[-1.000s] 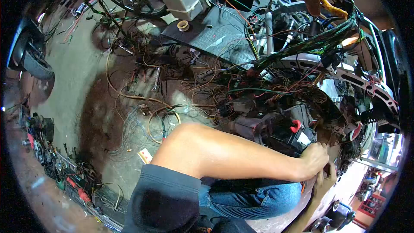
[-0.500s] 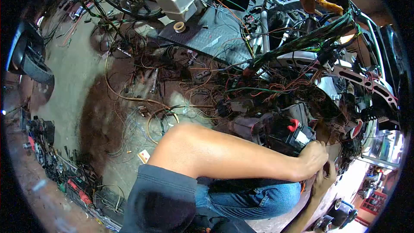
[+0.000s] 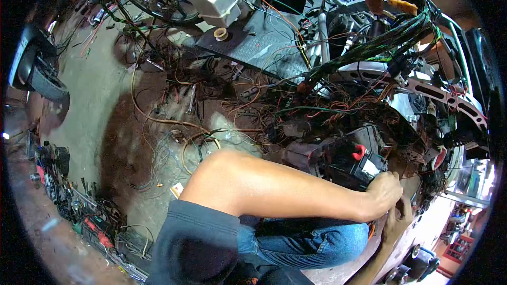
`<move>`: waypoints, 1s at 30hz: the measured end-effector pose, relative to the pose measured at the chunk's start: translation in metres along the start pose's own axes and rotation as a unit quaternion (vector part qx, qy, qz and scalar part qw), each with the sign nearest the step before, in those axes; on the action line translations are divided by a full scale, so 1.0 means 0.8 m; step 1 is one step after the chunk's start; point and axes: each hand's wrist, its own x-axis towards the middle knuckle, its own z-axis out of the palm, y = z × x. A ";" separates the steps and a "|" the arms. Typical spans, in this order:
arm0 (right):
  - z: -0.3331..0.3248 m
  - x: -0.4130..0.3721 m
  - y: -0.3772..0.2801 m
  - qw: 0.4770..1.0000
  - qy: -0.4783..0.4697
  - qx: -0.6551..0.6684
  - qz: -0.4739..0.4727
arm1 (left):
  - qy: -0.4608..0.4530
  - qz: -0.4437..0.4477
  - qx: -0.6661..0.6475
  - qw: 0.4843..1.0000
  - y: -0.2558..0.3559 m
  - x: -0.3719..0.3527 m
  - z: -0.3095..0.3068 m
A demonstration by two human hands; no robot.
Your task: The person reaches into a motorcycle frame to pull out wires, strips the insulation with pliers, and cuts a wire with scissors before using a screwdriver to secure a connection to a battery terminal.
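My left hand [image 3: 385, 194] reaches across from the left with its fingers curled in. Just below it, my right hand [image 3: 397, 222] comes up from the bottom edge, its fingers also bent. The fingertips of both meet close together, and whatever lies between them is hidden. Beside my left hand stands a black box-shaped part [image 3: 346, 171] with a white label [image 3: 371, 168] and a red curved piece [image 3: 359, 152] on top. Thin brownish wires [image 3: 364, 108] lie tangled behind it.
A thick wire harness [image 3: 369, 53] crosses the upper right above a metal frame [image 3: 430, 93]. A tape roll [image 3: 220, 34] sits on a dark board [image 3: 253, 47]. Cables [image 3: 179, 123] trail over the stained floor [image 3: 84, 100]. Tools [image 3: 97, 232] line the lower left; a wheel [image 3: 47, 82] stands left.
The view has shifted very slightly. Fingers near where my two hands meet have moved a little; both hands stay beside the black box-shaped part.
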 end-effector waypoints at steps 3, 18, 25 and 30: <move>-0.002 -0.003 -0.001 0.997 -0.009 0.047 0.065 | 0.014 0.020 -0.003 1.000 -0.001 0.000 0.003; 0.005 -0.006 -0.008 0.996 0.019 0.058 0.067 | 0.003 -0.010 0.013 1.000 0.002 -0.001 -0.001; 0.006 -0.008 -0.010 0.994 0.016 0.060 0.088 | 0.007 -0.005 0.014 1.000 0.003 -0.001 0.004; 0.005 -0.008 -0.014 0.996 0.020 0.045 0.079 | 0.001 -0.007 0.018 1.000 0.003 -0.001 0.003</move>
